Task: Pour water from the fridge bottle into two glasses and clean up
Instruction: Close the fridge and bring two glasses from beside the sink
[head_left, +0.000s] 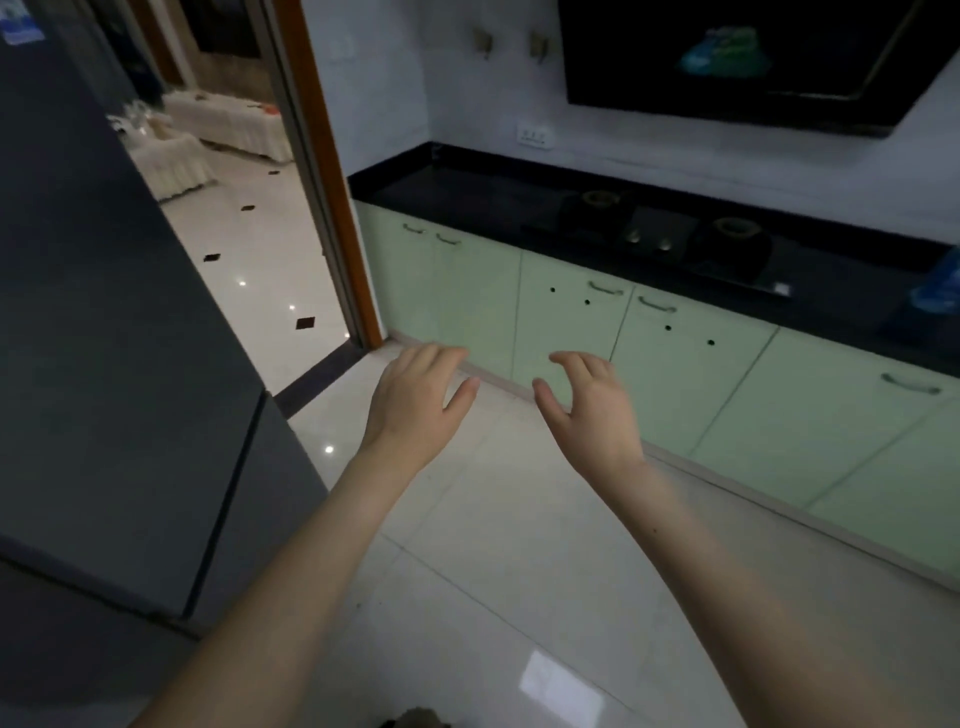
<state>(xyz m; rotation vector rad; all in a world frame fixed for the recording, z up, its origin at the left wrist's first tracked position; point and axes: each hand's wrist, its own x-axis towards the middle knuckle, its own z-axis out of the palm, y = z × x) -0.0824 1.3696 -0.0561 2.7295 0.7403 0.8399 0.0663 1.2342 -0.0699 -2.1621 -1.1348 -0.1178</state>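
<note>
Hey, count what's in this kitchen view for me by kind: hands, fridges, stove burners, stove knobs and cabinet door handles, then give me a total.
Hands: 2, the left hand and the right hand, both holding nothing
Fridges: 1, the grey fridge
Stove burners: 2
Stove knobs: 2
Cabinet door handles: 5
Total: 12
</note>
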